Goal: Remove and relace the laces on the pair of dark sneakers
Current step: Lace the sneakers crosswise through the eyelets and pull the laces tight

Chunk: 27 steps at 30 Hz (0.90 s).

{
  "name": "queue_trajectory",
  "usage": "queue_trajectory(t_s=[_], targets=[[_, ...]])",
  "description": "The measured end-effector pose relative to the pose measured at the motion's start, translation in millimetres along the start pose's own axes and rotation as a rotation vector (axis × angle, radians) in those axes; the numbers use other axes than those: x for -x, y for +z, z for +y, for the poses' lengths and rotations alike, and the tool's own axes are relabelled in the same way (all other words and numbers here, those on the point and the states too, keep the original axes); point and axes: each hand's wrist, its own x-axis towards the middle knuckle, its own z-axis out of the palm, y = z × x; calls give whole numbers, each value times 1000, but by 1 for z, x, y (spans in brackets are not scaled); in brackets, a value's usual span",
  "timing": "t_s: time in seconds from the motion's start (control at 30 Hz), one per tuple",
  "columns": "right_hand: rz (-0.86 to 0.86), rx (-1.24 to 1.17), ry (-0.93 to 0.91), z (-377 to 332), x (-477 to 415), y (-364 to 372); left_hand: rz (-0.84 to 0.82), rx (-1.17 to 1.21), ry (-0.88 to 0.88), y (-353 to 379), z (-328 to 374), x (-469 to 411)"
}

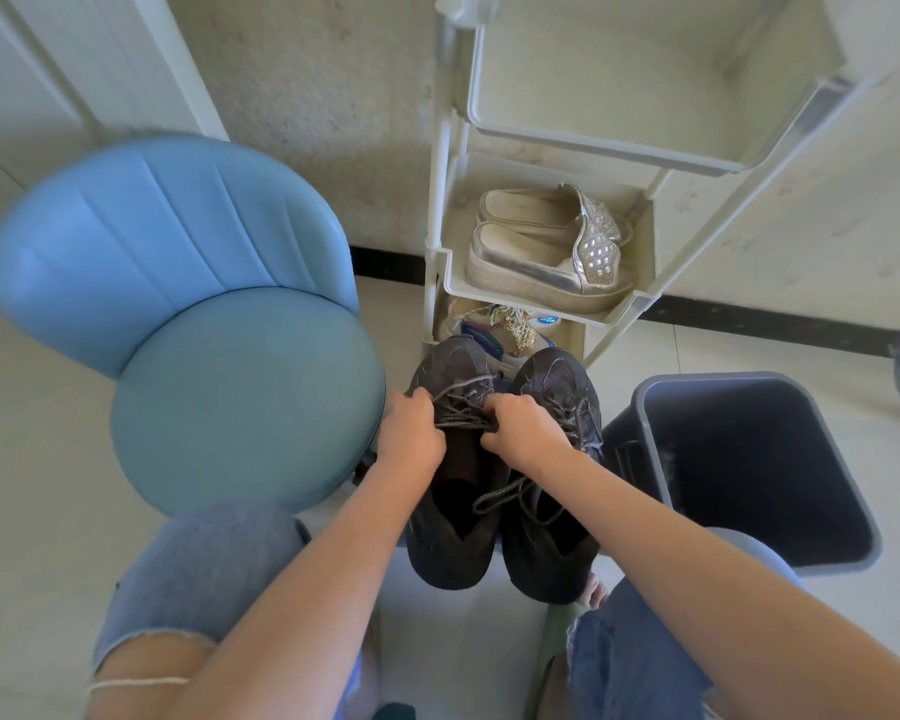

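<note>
Sneakers: the left sneaker [450,553] and right sneaker [551,558] stood side by side on the floor between the person's knees, touching, toes toward the rack [619,304].
Lace: a grey lace [463,407] crossed the upper eyelets of the left sneaker; one loose end [499,496] trailed over the gap onto the right sneaker.
Left hand: the left hand [411,436] sat at the left edge of the left sneaker's lacing, fingers curled and pinching the lace.
Right hand: the right hand [528,433] sat at the lacing's right edge, fingers curled round the same lace, which ran taut between the two hands.
Right sneaker's lacing: still threaded, partly hidden by the right hand.
Chair: a blue chair [240,397] stood just left of the sneakers.
Bin: a dark bin [749,459] stood just right of them.
Rack shelf: silver shoes [541,252] lay on a shelf.
</note>
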Motion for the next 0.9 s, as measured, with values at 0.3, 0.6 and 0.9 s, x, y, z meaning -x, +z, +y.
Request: queue_trajectory(t_s=[0.3,0.6,0.9], targets=[[38,-416,34,1,9,-16,-65,869,-186,-33,2,-6],[207,-1074,-252,-54,48,-122,-13,1165,93,-83,37,31],[322,-1184,-465,-106,80,-197,121,1178,398,-150,76,62]])
